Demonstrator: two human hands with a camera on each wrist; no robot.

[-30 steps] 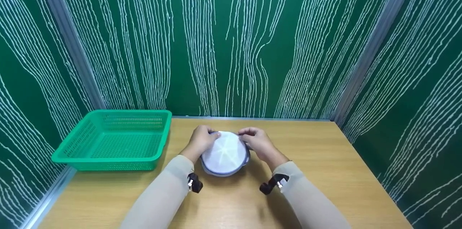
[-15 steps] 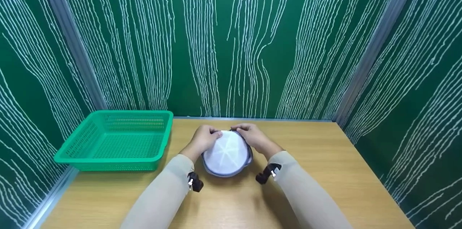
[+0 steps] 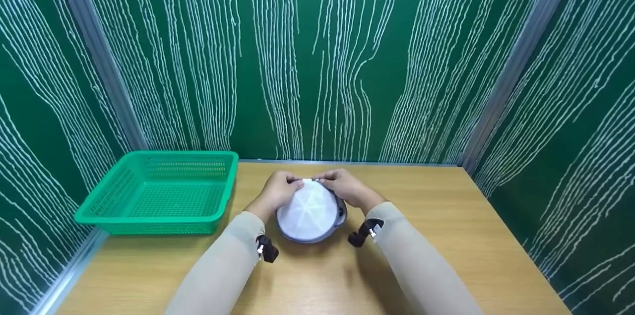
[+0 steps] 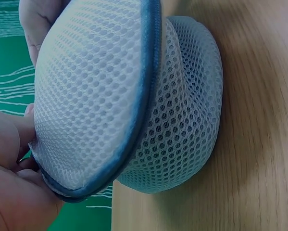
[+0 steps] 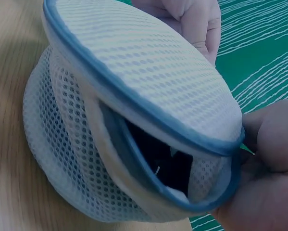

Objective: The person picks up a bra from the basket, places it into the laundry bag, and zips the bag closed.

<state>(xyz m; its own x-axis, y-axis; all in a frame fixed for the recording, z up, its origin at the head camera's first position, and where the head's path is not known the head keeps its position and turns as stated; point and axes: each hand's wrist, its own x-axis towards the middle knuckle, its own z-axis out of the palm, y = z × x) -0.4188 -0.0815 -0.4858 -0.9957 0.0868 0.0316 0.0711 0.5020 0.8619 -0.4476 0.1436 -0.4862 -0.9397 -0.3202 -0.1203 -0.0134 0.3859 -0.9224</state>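
Note:
A round white mesh laundry bag (image 3: pixel 307 213) with blue zipper edging stands on the table in the head view. My left hand (image 3: pixel 280 191) pinches its far left rim, thumb on top of the lid. At the far right rim, my right hand (image 3: pixel 347 188) pinches the edge between thumb and fingers, close to the left fingertips. The right wrist view shows the lid (image 5: pixel 148 62) parted from the mesh side (image 5: pixel 76 134), with something dark (image 5: pixel 158 154) inside the gap. In the left wrist view the blue edge (image 4: pixel 144 86) runs unbroken along this side.
A green plastic basket (image 3: pixel 218 218) with perforated walls stands on the table's (image 3: pixel 421 216) left side. Green panels (image 3: pixel 342 82) with white wavy lines rise behind the table and at both sides.
My right hand has moved left along the bag's far rim, toward the left hand. A gap along the bag's right edge shows more now. My left hand has stayed nearly in place.

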